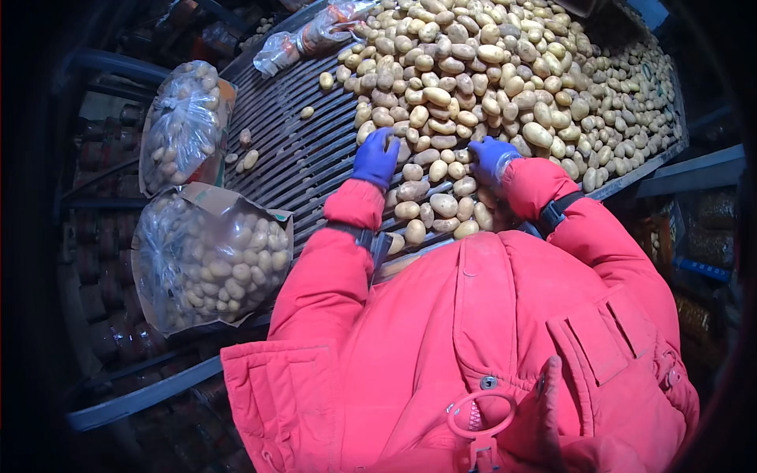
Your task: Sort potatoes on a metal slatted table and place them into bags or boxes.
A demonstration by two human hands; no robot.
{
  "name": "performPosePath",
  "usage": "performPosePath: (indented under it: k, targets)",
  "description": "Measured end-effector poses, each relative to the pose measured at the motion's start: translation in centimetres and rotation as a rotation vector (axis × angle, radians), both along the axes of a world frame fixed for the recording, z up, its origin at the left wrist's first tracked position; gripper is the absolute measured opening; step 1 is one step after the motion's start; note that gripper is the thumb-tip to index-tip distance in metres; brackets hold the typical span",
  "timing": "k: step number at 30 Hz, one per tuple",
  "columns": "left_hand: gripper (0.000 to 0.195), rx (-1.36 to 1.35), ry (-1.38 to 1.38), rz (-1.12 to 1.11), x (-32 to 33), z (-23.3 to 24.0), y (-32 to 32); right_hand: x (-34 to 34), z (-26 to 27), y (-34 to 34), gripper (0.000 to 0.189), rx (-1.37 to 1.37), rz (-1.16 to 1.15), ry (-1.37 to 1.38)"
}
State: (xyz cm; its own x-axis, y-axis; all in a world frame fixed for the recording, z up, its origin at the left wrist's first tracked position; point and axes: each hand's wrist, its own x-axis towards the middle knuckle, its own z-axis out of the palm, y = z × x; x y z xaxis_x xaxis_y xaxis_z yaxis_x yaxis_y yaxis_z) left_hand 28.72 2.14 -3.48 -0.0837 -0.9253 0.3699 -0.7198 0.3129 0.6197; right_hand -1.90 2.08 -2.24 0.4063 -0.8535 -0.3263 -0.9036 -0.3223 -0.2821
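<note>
A large heap of potatoes (449, 71) lies on a slatted metal rack (295, 142). My left hand (377, 158), in a blue-purple glove, rests at the heap's left edge with its fingers against potatoes; whether it grips one cannot be made out. My right hand (492, 159), gloved alike, reaches into the front of the heap, its fingertips among potatoes and partly hidden. Between my forearms lies a smaller group of potatoes (443, 206), close to my body. A few loose potatoes (251, 159) sit on the slats to the left.
Two plastic-covered bags of potatoes, one upper (180, 127) and one lower (219, 260), stand along the rack's left side. A crumpled plastic bag (313, 35) lies at the far left edge. Metal rails (148, 393) run below left, and another (692, 171) at right.
</note>
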Motion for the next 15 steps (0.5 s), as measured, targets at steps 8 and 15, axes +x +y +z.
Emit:
performPosePath:
  k: [8, 15]
  targets:
    - [0.064, 0.278, -0.499, -0.098, -1.7, -1.0, -5.5, -2.7, 0.1, 2.7, 0.041, 0.023, 0.021, -0.246]
    - [0.07, 0.345, -0.616, -0.189, -3.0, -0.1, -3.7, -8.3, -0.7, 5.9, 0.035, 0.367, -0.403, -0.636]
